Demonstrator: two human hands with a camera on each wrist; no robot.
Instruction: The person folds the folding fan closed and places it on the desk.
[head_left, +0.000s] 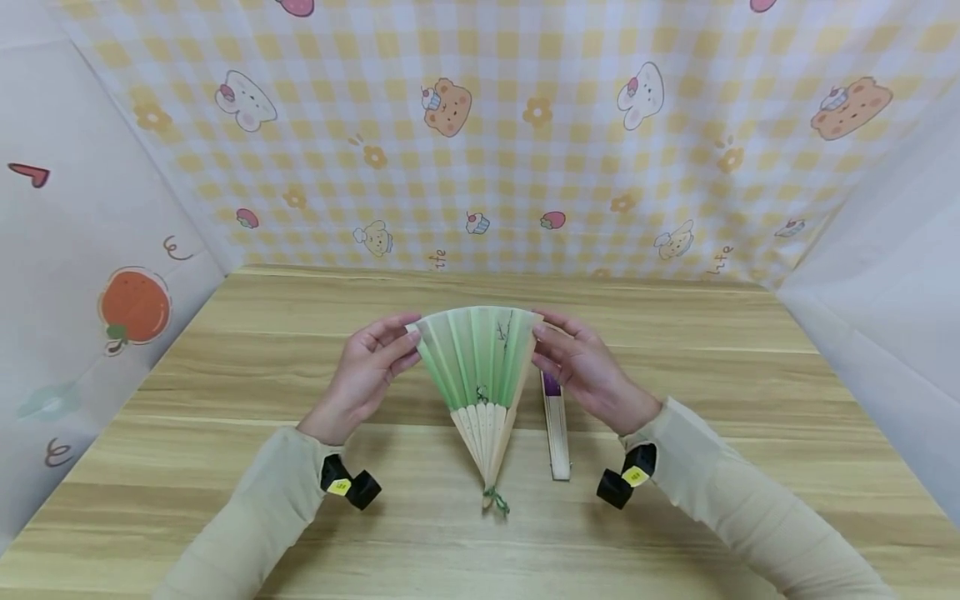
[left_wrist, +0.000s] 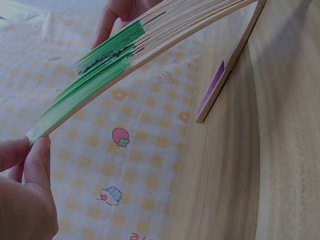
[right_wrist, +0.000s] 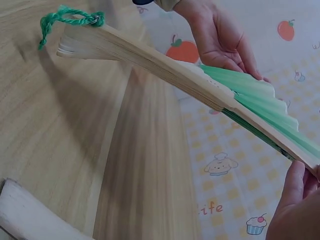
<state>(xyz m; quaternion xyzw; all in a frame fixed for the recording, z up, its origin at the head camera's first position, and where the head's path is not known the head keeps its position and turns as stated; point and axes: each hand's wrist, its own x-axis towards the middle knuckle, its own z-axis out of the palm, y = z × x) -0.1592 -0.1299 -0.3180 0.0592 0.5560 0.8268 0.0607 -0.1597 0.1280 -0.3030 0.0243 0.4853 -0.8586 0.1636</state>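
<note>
A green folding fan (head_left: 474, 354) with pale wooden ribs is partly spread between the two hands, its pivot end with a green cord (head_left: 496, 500) toward the person. The left hand (head_left: 369, 367) pinches the fan's left outer edge near the top; in the left wrist view its thumb and finger (left_wrist: 37, 165) grip the corner. On the opposite side, the right hand (head_left: 585, 367) pinches the right outer rib near its tip. Beside the fan, partly under the right hand, lies a closed folding fan (head_left: 557, 429) with light ribs and a purple part.
The wooden table (head_left: 225, 392) carries both fans. Behind it hangs a yellow checked cloth (head_left: 510, 167) with cartoon prints, and a white printed cloth (head_left: 75, 225) stands at the left. Each wrist wears a small black camera (head_left: 363, 489).
</note>
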